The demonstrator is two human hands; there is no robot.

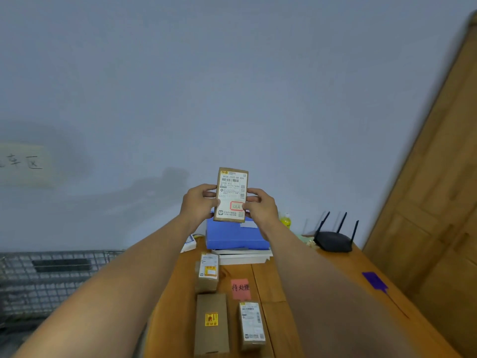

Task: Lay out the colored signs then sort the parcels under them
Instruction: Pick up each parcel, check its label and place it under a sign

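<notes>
At far left, a pale paper notice (23, 164) with handwritten characters hangs on the wall, above a grey wire-mesh basket (51, 277). The left hand (198, 204) grips the left edge of a small brown cardboard parcel with a white shipping label (232, 195), fingers curled round it and thumb on the label. The right hand (258, 208) grips the right edge likewise. The parcel is held upright in the air, over a blue plastic folder box (232, 236) at the back of the brown wooden table (278, 280).

Three more brown cardboard parcels lie on the table:
- The far parcel (207, 272) is near the folder box.
- The yellow-stickered parcel (211, 324) is nearer the camera.
- The white-labelled parcel (251, 325) is just below a pink paper sign (240, 288).

Rightward sit a black router with antennas (334, 241) and a purple paper sign (374, 280), well apart from the pink one.
</notes>
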